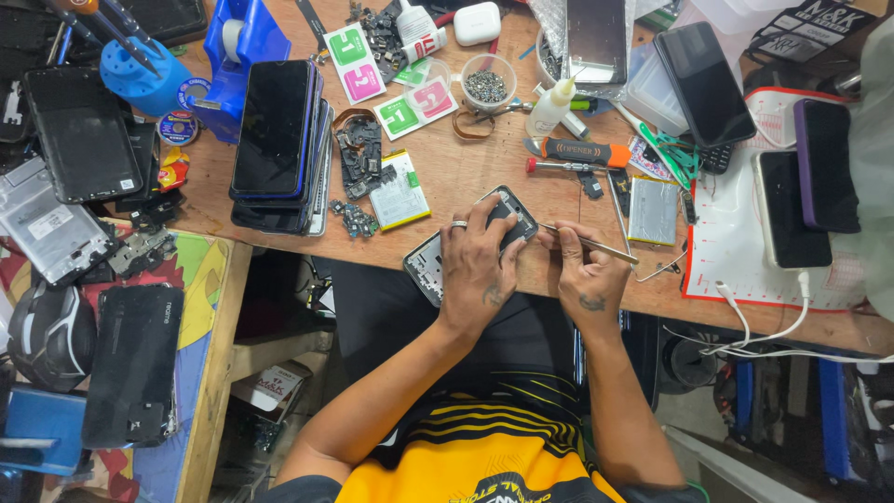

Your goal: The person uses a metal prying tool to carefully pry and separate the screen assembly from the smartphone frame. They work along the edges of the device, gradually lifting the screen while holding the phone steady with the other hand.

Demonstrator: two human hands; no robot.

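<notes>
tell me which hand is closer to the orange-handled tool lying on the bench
Right. The right hand, holding thin tweezers, sits just below the orange-handled tool. The left hand lies farther down and to the left, pressed on the opened phone frame.

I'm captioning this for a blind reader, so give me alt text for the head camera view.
A left hand steadies an opened phone at a wooden bench's edge while the right hand works tweezers at it. Stacked phones, parts and tools surround them.

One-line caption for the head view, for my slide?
Left hand steadies an opened phone while right hand works tweezers at its edge.
</notes>
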